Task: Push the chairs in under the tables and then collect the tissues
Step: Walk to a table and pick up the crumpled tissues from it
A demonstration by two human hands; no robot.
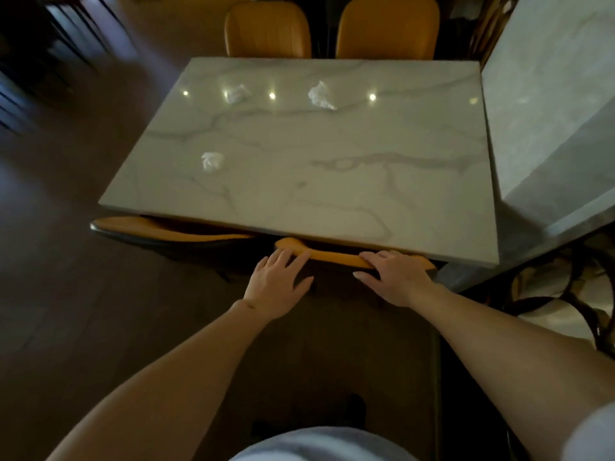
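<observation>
A white marble table (332, 194) fills the middle of the head view. Three crumpled white tissues lie on it: one near the front left (212, 161), one at the far left (237, 92), one at the far middle (320, 95). An orange chair (332, 254) is tucked under the near edge, only the top of its back showing. My left hand (278, 282) rests on the left end of that back, fingers spread. My right hand (396, 277) grips the right end. A second orange chair (159, 227) sits under the near left edge.
Two more orange chairs (268, 29) (387, 28) stand at the table's far side. Another marble table (549, 111) abuts on the right, with dark curved metal legs (565, 294) below it. Dark wood floor (66, 261) lies to the left and under me.
</observation>
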